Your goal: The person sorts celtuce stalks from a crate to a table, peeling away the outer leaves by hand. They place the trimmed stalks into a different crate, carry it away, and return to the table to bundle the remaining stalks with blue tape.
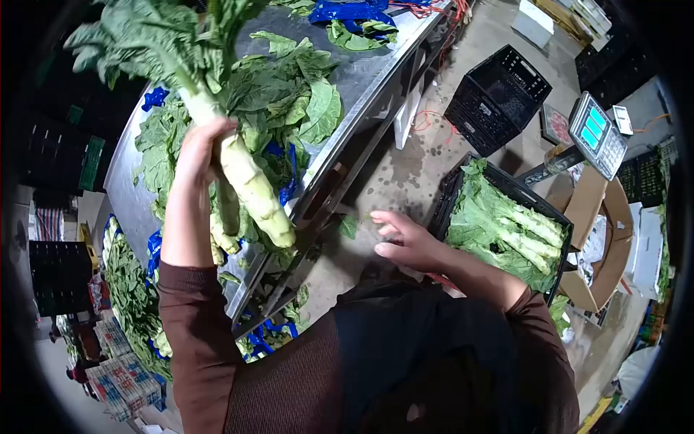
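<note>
My left hand (196, 150) is wrapped round the upper stem of a celtuce (254, 189) over the metal table. Its leafy top points up and away, and its pale, peeled-looking thick end points toward me. Behind it, more pale stems (223, 239) show near the table edge. Loose green leaves (318, 108) lie spread on the table top. My right hand (406, 242) hangs over the floor between the table and a black crate, fingers apart, with nothing in it. More celtuce (531, 242) lies on leaves in that crate (442, 195), beside my right forearm.
The metal table (361, 94) slants along my left, with blue plastic strips (347, 11) on it. A black crate (499, 98) stands on the floor ahead. To the right are a scale with a lit display (597, 130) and an opened cardboard box (603, 246). Celtuce leaves (130, 282) are heaped at left.
</note>
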Action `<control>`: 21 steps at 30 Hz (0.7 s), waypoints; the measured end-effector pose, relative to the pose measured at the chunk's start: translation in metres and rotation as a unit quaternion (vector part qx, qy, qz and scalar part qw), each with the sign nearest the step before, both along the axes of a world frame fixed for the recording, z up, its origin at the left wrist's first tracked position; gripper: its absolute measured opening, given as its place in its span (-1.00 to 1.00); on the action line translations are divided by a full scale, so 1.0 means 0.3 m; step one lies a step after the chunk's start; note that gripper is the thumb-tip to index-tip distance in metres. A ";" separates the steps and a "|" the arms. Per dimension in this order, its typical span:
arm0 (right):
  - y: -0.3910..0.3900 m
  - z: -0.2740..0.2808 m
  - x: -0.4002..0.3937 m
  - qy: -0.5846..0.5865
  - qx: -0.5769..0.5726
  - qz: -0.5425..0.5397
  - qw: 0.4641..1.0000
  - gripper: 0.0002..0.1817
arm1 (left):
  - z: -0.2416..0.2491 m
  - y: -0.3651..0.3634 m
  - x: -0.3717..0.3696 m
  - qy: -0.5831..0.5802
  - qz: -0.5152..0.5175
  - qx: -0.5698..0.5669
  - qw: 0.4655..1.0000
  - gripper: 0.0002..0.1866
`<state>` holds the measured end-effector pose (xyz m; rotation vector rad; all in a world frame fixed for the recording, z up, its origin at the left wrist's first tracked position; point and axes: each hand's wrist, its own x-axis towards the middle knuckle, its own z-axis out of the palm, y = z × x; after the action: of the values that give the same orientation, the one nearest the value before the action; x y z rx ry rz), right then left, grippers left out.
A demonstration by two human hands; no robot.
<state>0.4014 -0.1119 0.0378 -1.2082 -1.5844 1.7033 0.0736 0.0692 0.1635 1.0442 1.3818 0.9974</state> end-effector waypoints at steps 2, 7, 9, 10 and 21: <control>-0.053 -0.059 0.050 -0.008 -0.026 -0.022 0.999 -0.32 | -0.068 0.149 -0.039 0.065 -0.025 0.045 0.997 -0.60; -0.194 -0.141 0.131 -0.041 -0.081 -0.107 0.990 -0.37 | -0.192 0.413 -0.014 0.445 0.044 0.050 0.893 -0.16; -0.286 -0.182 0.157 -0.060 -0.089 -0.155 0.982 -0.38 | -0.264 0.499 -0.007 0.561 0.061 -0.001 0.825 -0.09; -0.309 -0.141 0.168 -0.047 -0.092 -0.170 0.980 -0.39 | -0.282 0.481 0.020 0.589 0.049 -0.013 0.807 -0.06; -0.686 -0.458 0.309 -0.169 -0.063 -0.391 0.903 -0.39 | -0.417 0.505 0.224 0.767 -0.019 0.095 0.634 -0.03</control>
<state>0.4940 -0.3177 -0.0994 -1.9482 -0.9247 1.1070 0.1408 0.2208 0.0382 2.2874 2.5375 -0.0888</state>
